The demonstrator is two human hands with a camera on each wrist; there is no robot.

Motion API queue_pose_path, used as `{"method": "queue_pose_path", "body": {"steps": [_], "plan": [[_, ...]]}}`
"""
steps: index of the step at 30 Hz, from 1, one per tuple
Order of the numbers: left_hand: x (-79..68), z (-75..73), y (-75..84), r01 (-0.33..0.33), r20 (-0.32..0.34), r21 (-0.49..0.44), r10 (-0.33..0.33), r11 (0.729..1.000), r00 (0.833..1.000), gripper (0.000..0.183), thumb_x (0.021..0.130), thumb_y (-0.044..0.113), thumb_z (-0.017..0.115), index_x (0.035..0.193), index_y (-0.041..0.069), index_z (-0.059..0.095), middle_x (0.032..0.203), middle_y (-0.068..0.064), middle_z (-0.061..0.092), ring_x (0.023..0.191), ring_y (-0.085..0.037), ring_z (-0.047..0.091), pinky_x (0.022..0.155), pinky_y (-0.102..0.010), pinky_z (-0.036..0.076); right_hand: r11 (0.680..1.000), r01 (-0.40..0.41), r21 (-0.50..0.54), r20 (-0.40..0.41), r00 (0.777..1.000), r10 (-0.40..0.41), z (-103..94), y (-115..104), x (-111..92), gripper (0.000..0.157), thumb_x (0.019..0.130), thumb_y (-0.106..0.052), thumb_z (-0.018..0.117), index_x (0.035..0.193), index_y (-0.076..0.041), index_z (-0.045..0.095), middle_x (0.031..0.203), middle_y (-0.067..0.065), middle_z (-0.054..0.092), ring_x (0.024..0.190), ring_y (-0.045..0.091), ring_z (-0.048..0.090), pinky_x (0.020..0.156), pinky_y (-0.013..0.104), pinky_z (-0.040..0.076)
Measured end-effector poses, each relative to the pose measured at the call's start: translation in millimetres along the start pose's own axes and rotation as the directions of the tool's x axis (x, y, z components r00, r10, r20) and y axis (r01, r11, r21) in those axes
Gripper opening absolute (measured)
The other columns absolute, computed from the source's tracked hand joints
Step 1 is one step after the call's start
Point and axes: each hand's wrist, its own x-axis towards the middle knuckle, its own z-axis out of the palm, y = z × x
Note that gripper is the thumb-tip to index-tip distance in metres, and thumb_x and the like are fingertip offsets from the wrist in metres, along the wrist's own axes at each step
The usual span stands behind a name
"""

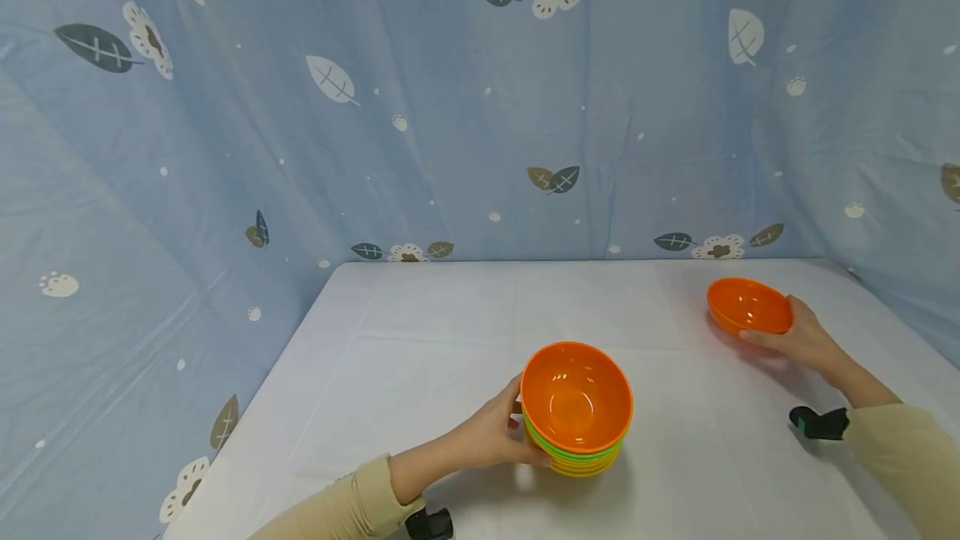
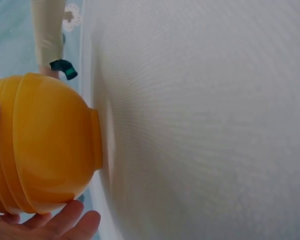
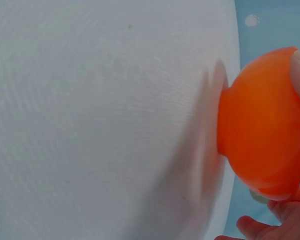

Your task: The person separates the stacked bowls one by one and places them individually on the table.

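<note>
My left hand (image 1: 495,433) grips the left side of a stack of nested bowls close over the table. An orange bowl (image 1: 576,397) tops the stack, with green rims under it and yellow bowls (image 2: 55,145) at the bottom. Thumb and fingers wrap the stack's sides. Far off to the right, my right hand (image 1: 806,344) holds a single orange bowl (image 1: 750,307) by its right edge, thumb near the rim. That bowl tilts a little, and in the right wrist view its foot sits close to the white surface, a shadow beside it.
A white cloth covers the table (image 1: 420,315). Blue patterned curtain (image 1: 465,107) hangs behind it and along the sides. Black wrist straps (image 1: 819,423) stick out below the sleeves.
</note>
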Motion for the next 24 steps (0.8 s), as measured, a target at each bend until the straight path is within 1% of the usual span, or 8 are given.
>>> {"method": "queue_pose_path", "body": {"steps": [3, 6, 11, 15, 24], "plan": [[0.0, 0.2, 0.2, 0.003, -0.002, -0.002, -0.003, 1.000, 1.000, 0.100, 0.068, 0.020, 0.081, 0.145, 0.021, 0.017, 0.142, -0.001, 0.035, 0.108, -0.012, 0.050, 0.083, -0.027, 0.045, 1.000, -0.010, -0.005, 0.029, 1.000, 0.010, -4.8, -0.7, -1.6, 0.113, 0.083, -0.045, 0.061, 0.133, 0.017, -0.019, 0.134, 0.046, -0.005, 0.116, 0.059, 0.013, 0.091, 0.071, 0.023], [-0.1, 0.2, 0.2, 0.001, -0.001, -0.008, -0.001, 1.000, 1.000, 0.100, 0.069, 0.019, 0.081, 0.145, 0.021, 0.017, 0.142, -0.001, 0.035, 0.109, -0.013, 0.050, 0.083, -0.027, 0.045, 1.000, -0.021, 0.000, 0.030, 0.999, 0.021, -7.7, -2.6, -2.7, 0.116, 0.081, -0.047, 0.062, 0.134, 0.015, -0.021, 0.135, 0.045, -0.009, 0.117, 0.060, 0.011, 0.091, 0.071, 0.021], [-0.3, 0.1, -0.3, 0.000, 0.010, -0.008, 0.000, 1.000, 1.000, 0.099, 0.069, 0.021, 0.080, 0.145, 0.022, 0.017, 0.141, -0.001, 0.035, 0.109, -0.012, 0.050, 0.084, -0.027, 0.045, 0.999, -0.018, -0.040, -0.003, 1.000, 0.018, -10.3, -7.2, -4.7, 0.113, 0.081, -0.046, 0.062, 0.134, 0.018, -0.015, 0.135, 0.045, -0.004, 0.116, 0.060, 0.014, 0.089, 0.071, 0.025], [-0.4, -0.2, -0.5, 0.001, 0.016, -0.011, 0.000, 1.000, 1.000, 0.098, 0.070, 0.021, 0.080, 0.145, 0.022, 0.017, 0.141, -0.001, 0.035, 0.107, -0.011, 0.050, 0.084, -0.028, 0.045, 0.998, -0.008, -0.062, -0.012, 1.000, 0.007, -10.7, -12.4, -6.3, 0.112, 0.082, -0.046, 0.062, 0.134, 0.018, -0.013, 0.135, 0.045, -0.002, 0.116, 0.060, 0.014, 0.088, 0.071, 0.026], [-0.3, -0.7, -0.7, -0.005, 0.025, -0.024, 0.006, 1.000, 1.000, 0.097, 0.071, 0.019, 0.079, 0.145, 0.022, 0.017, 0.141, -0.001, 0.036, 0.109, -0.012, 0.051, 0.084, -0.028, 0.045, 0.995, 0.058, -0.084, -0.029, 0.998, -0.060, -9.0, -24.6, -14.6, 0.106, 0.084, -0.042, 0.060, 0.135, 0.019, -0.010, 0.134, 0.046, 0.005, 0.113, 0.058, 0.019, 0.087, 0.071, 0.028]]}}
